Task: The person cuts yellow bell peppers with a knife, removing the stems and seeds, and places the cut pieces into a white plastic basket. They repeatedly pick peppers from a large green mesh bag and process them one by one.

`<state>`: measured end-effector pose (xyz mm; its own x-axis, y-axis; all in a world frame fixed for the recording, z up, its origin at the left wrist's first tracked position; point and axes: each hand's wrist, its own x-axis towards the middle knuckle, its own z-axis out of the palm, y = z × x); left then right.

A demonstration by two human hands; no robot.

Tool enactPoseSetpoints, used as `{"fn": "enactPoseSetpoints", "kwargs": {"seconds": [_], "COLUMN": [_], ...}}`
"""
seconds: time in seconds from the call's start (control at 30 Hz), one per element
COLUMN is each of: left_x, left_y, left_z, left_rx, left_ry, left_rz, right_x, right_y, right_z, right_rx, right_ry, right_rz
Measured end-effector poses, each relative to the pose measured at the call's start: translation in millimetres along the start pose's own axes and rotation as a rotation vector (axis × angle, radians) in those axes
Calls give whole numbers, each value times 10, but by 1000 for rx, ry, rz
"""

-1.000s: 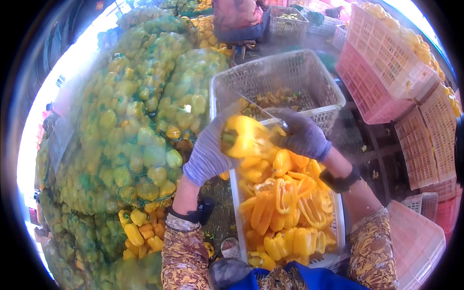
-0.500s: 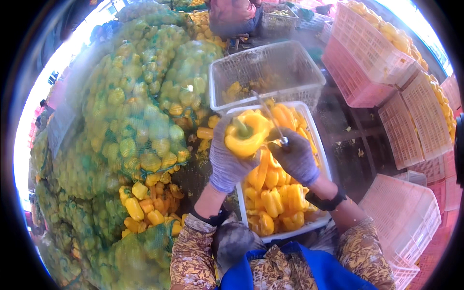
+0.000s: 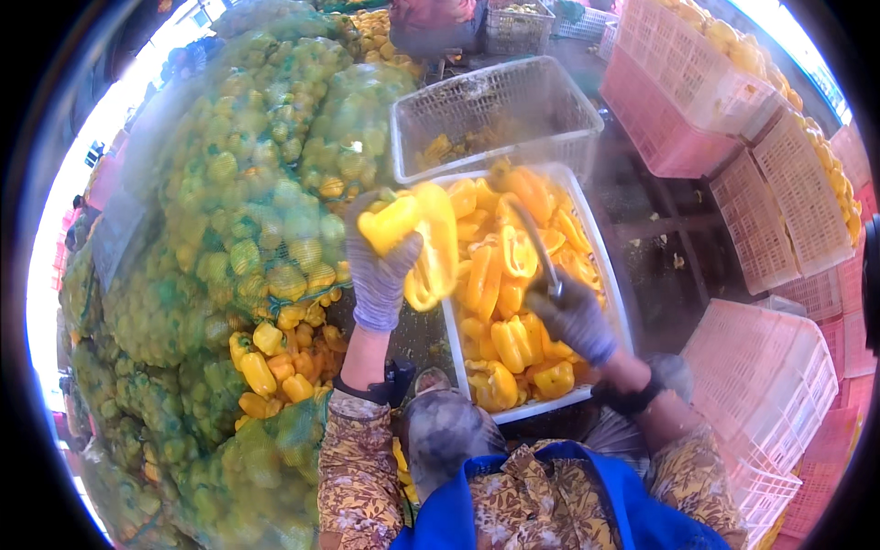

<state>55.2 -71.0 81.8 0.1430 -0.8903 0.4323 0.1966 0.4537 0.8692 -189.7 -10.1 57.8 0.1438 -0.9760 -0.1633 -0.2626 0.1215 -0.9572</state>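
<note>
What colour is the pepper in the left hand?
The pepper in the left hand is bright yellow, seen best in the head view.

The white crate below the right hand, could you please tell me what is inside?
The white crate holds heaped yellow peppers, some cut open. Its floor and anything beneath the top layer cannot be seen; the right hand and knife cover some peppers too.
</note>
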Motion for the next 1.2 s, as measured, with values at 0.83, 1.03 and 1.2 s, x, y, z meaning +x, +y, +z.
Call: {"fn": "enactPoseSetpoints", "kwargs": {"seconds": [0.83,1.03,1.2], "left_x": [-137,-150,-222], "left_y": [-724,-605,-721], "left_z": [279,426,453], "left_rx": [-42,-155,-185], "left_ry": [-287,-307,-248], "left_rz": [-355,-480,-432], "right_x": [772,783,839], "right_y": [-355,-280,-138], "right_z": [-100,-145,-155], "right_rx": [-793,-763,-650], "right_ry": [-62,-62,23], "right_rz": [-616,-558,-577]}}
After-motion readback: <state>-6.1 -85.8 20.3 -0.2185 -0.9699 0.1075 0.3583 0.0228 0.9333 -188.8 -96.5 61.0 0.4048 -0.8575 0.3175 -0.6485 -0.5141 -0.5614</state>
